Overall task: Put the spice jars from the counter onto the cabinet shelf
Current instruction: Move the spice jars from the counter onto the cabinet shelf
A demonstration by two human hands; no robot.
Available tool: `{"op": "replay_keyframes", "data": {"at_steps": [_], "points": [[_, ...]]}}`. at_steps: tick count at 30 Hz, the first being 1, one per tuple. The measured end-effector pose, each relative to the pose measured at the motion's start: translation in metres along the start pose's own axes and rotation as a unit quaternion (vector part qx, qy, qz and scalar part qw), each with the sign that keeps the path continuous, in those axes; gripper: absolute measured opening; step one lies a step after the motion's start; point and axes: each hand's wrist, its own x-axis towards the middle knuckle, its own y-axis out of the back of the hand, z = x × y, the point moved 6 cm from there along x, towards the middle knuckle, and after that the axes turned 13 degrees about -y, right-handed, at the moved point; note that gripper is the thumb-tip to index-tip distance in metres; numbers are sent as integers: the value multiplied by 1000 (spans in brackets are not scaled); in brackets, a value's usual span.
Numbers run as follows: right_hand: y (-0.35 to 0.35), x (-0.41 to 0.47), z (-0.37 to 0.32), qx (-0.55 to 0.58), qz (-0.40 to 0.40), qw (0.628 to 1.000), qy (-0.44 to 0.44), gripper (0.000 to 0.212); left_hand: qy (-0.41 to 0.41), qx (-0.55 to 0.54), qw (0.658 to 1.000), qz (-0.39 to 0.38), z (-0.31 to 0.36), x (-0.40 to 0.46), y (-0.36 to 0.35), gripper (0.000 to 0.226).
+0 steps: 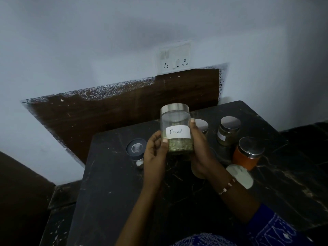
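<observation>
Head view, dim light. A black marble-patterned tabletop [113, 192] with pale veins fills the lower half; behind it stand a dark brown wooden backsplash [124, 110] with a ragged paint edge and a pale grey wall [88, 41]. A white switch-and-socket plate [173, 58] sits on the wall at 12 o'clock. At centre, both hands hold the fennel jar [176, 130] upright above the tabletop: the left hand [156, 153] curls round its lower left side, the right hand [198, 150] wraps its right side and base. The jar is clear, steel-lidded, labelled "Fennel" and about one-third full. At 3 o'clock stand three steel-lidded jars: one partly hidden behind the right hand [202, 126], a greenish-filled jar [228, 131] and an orange jar [247, 153]. A white round lid [241, 176] lies just beside the right wrist. At 9 o'clock stands a dark-lidded jar [136, 150].
</observation>
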Motion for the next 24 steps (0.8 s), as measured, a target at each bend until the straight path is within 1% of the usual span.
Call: {"op": "replay_keyframes", "data": {"at_steps": [3,7,11,13,16,19,21,22,24], "points": [[-4,-2,-7,1,-11,1000,8,48,-4,-5,1000,3,5,4,-1,37],[-9,-5,-16,5,-24,1000,17,59,-14,-21,1000,10,14,11,-3,33],[-20,-10,-37,-39,-39,997,56,46,-51,-23,998,8,29,20,-5,35],[-30,-12,-55,-78,-49,993,79,45,-81,-19,997,8,44,30,-6,33],[-54,-16,-87,-122,-84,981,122,47,-144,-8,990,-3,79,50,-8,31],[-82,-23,-130,-148,-115,966,178,43,-215,8,976,-22,124,71,-11,35],[-102,-30,-161,-162,-129,954,215,47,-263,20,964,-24,155,86,-12,34],[-113,-34,-177,-175,-135,946,236,46,-285,28,958,-22,172,93,-13,34],[-134,-42,-207,-203,-148,927,279,34,-328,45,943,-18,205,107,-13,35]]}}
